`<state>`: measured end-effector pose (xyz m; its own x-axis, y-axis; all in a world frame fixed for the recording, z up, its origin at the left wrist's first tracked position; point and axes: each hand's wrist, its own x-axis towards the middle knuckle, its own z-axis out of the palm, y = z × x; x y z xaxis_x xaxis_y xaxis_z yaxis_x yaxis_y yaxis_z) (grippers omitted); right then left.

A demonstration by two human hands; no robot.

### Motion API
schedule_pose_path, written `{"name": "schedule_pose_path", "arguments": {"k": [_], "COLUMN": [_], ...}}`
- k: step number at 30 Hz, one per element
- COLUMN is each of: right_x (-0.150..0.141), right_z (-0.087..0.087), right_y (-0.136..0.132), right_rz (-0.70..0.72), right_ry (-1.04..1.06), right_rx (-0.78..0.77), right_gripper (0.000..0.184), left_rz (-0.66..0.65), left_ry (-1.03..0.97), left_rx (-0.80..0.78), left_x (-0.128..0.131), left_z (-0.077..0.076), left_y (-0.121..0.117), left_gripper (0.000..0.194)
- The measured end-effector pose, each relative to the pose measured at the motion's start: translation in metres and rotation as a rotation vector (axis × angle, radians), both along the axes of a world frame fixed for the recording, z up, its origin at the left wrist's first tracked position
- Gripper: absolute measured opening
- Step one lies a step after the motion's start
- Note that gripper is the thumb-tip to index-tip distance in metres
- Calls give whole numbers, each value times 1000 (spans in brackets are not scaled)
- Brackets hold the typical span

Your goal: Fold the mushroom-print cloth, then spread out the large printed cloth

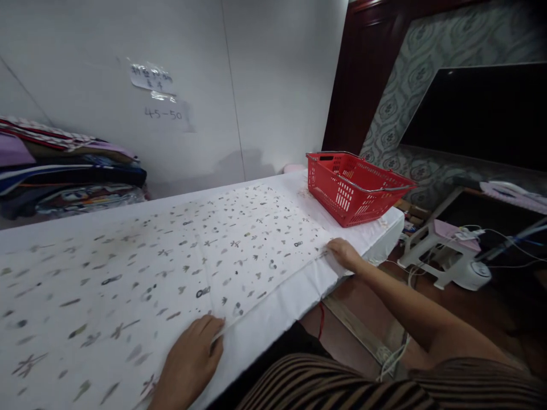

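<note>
A white cloth printed with small grey and dark motifs [179, 256] lies spread flat over a long white-covered table [299, 285]. My left hand [192, 359] rests at the cloth's near edge, fingers curled and pinching the hem. My right hand [344, 253] reaches out to the cloth's far right corner, fingers closed on that corner at the table's edge.
A red plastic basket [354, 185] with metal handles stands on the table's right end. Folded fabrics are stacked [64, 171] at the back left against a white wall. A white stool [444, 250], cables and a small white device [472, 273] sit on the floor to the right.
</note>
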<state>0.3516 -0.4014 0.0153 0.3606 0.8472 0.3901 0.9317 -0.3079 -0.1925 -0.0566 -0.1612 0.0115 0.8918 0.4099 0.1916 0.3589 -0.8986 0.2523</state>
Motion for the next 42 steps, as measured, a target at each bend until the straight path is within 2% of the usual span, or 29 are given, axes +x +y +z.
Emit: {"name": "schedule_pose_path", "arguments": {"k": [2,5,11,15,18,21,24,27,30,34,39,42], "right_x": [22,38,42,43,39,33,30,30,32,40,57,60], "right_z": [4,5,-1,3,9,12,11,10,9,11,14,17], "right_y": [-12,-18,-9,-6,-6,-8,-13,-17,-18,-11,7,20], "right_rz": [-53,-53,-5,-3,-46,-133,-134,-97,-115,-251,-492,-582], "right_ry": [3,30,103,147,228,430,557,561,570,595,639,718], "right_rx": [-20,-84,-197,-229,-185,-92,-62,-66,-75,-77,-57,2], "right_gripper": [29,26,21,22,23,19,14,17,23,25,8,15], "left_rz": [-17,-32,-78,-85,-58,2,-60,-142,-150,-161,-152,-131], "left_ry": [-25,-31,-16,-25,-44,-59,-39,-32,-56,-71,-41,26], "left_rx": [-1,-17,3,6,27,30,58,141,205,193,116,49], "left_x": [8,19,34,39,39,37,35,35,36,36,35,34], "left_z": [-2,-5,-10,-9,-5,-1,-1,-5,-9,-13,-9,-2], "left_y": [-2,-4,-3,-4,-7,-8,-7,-6,-6,-5,-6,-10], "left_gripper": [21,25,29,31,31,31,31,31,31,30,27,27]}}
